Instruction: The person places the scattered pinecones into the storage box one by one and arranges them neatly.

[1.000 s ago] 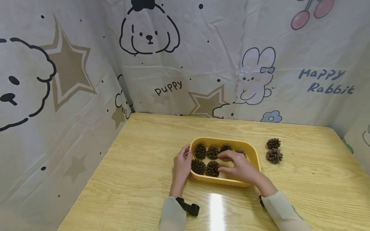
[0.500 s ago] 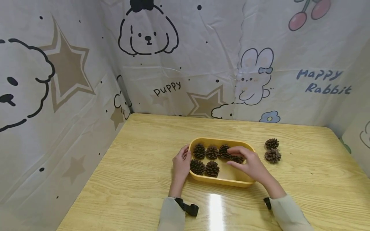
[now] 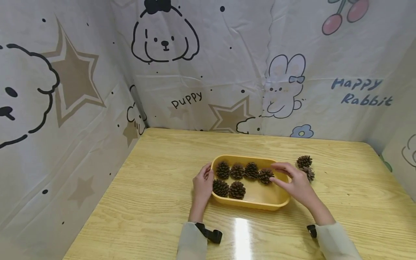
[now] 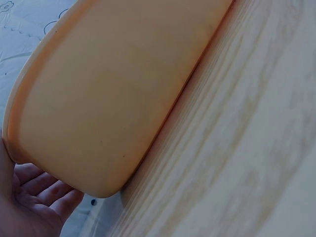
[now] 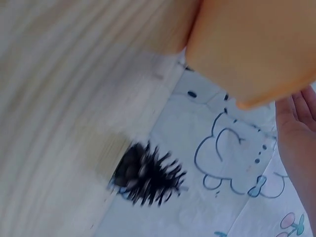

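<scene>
A yellow oblong plastic tray (image 3: 260, 206) stands on the table with several brown pine cones inside, in two rows. My left hand (image 3: 203, 184) holds its left end, with fingers along the outer wall (image 4: 84, 118) as the left wrist view shows. Over the right end is my right hand (image 3: 297, 184), thumb and fingers spread apart, nothing between them. Its fingertips are right by the rightmost pine cone (image 3: 265, 176) of the back row. In the right wrist view only part of that hand (image 5: 297, 128) shows, beyond the tray's rim.
Two loose pine cones lie to the right of the tray: one farther back (image 3: 304, 161), the other (image 3: 308, 174) partly hidden behind my right hand. A printed cloth (image 3: 188, 79) hangs behind the wooden table (image 3: 156, 180) and along its left side.
My right hand has moved right, from the middle of the tray to its right end. The rightmost back pine cone now shows fully. My left hand stays at the tray's left end.
</scene>
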`<state>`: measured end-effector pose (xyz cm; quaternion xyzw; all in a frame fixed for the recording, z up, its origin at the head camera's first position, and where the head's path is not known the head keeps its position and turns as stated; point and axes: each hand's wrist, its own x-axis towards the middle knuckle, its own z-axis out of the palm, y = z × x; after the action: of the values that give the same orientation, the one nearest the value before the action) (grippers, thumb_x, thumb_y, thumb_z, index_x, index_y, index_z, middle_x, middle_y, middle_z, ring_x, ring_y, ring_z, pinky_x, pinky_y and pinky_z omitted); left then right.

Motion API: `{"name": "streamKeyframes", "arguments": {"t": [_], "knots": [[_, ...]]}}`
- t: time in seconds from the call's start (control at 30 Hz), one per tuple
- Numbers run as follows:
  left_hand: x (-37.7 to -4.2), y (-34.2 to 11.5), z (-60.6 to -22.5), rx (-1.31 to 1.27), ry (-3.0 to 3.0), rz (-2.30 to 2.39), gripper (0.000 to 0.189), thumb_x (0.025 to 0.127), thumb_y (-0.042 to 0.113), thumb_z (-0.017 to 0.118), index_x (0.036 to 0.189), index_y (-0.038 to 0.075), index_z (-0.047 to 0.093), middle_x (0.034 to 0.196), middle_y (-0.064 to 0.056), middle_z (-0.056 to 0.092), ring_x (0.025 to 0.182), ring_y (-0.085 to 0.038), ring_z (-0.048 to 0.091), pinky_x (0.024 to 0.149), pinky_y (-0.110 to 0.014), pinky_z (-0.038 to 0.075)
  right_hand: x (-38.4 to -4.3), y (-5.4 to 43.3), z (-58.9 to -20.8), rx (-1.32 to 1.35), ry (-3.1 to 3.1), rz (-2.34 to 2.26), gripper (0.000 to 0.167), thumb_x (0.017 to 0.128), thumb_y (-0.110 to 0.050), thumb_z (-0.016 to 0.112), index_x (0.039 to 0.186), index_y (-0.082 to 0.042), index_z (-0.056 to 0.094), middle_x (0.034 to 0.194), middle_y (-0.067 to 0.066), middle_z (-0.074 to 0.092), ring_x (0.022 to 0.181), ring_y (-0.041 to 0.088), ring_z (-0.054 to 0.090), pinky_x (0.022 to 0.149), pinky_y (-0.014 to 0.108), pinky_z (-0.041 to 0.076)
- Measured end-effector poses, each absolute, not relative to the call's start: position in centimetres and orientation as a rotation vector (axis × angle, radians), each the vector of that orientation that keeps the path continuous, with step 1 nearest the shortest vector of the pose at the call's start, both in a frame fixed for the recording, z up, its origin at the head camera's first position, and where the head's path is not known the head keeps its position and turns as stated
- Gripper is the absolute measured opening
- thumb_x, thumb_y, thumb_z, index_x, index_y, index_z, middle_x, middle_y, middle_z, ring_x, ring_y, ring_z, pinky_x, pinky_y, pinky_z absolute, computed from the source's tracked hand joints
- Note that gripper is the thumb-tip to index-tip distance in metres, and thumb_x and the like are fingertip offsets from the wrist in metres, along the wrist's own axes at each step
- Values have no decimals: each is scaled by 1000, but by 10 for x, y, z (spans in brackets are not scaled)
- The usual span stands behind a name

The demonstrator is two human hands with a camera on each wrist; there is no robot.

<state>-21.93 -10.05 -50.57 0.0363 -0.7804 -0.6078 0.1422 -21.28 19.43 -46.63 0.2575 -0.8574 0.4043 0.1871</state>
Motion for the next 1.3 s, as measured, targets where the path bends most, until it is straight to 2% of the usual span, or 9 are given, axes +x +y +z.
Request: {"name": "streamKeyframes", "arguments": {"t": [0.2, 0.47, 0.63, 0.73, 0.77, 0.83, 0.9, 1.0, 1.3], "knots": [[-219, -101, -506, 108, -2246, -1764, 35, 99, 12, 53, 131, 0, 61, 123, -22, 67, 112, -33, 66, 96, -40, 58, -215, 215, -470, 682, -2371, 1052, 48, 70, 10, 79, 116, 5, 64, 110, 19, 68, 107, -21, 50, 92, -4, 42], [-219, -101, -506, 97, -2241, -1764, 34, 99, 11, 53, 130, 0, 61, 123, -23, 66, 112, -34, 66, 96, -40, 58, -213, 243, -468, 511, -2468, 932, 45, 77, -4, 80, 118, 2, 63, 111, 19, 67, 102, -27, 43, 86, -8, 40], [-219, -101, -506, 106, -2248, -1765, 34, 99, 11, 53, 130, 1, 61, 123, -23, 66, 113, -33, 66, 96, -40, 58, -211, 257, -468, 458, -2486, 827, 46, 74, -5, 83, 116, 0, 64, 108, 17, 69, 95, 2, 63, 85, -9, 36], [-219, -100, -506, 109, -2242, -1775, 34, 99, 11, 53, 130, 0, 61, 122, -23, 66, 113, -33, 66, 96, -40, 58, -211, 265, -468, 438, -2493, 788, 46, 73, -4, 83, 115, 1, 64, 106, 19, 69, 94, 25, 65, 84, -11, 34], [-219, -100, -505, 107, -2241, -1776, 34, 99, 11, 53, 130, 0, 61, 122, -23, 66, 113, -33, 66, 96, -40, 58, -211, 268, -468, 430, -2500, 779, 46, 74, -4, 83, 115, 2, 64, 106, 20, 69, 95, 27, 65, 84, -10, 34], [-219, -100, -505, 105, -2237, -1778, 34, 99, 11, 53, 130, 0, 61, 123, -23, 66, 113, -34, 66, 96, -40, 58, -212, 273, -469, 419, -2519, 772, 45, 76, -5, 82, 116, 3, 63, 108, 22, 68, 97, 37, 64, 86, 2, 48], [-219, -100, -505, 103, -2237, -1779, 34, 99, 11, 53, 131, 0, 60, 123, -23, 66, 113, -34, 66, 96, -40, 58, -213, 278, -469, 406, -2546, 769, 45, 78, -7, 80, 117, 5, 62, 109, 24, 67, 99, 42, 63, 88, 24, 57], [-218, -101, -505, 101, -2242, -1780, 35, 99, 12, 53, 131, 0, 60, 124, -23, 66, 113, -34, 66, 96, -40, 58, -215, 283, -469, 391, -2586, 766, 46, 80, -10, 79, 119, 6, 60, 111, 27, 66, 101, 47, 62, 87, 54, 50], [-219, -101, -506, 113, -2255, -1797, 35, 100, 12, 52, 133, 1, 59, 126, -23, 65, 116, -34, 65, 99, -41, 57, -221, 291, -472, 357, -2718, 752, 50, 84, -15, 76, 122, 11, 55, 118, 34, 59, 103, 56, 59, 87, 65, 52]]}}
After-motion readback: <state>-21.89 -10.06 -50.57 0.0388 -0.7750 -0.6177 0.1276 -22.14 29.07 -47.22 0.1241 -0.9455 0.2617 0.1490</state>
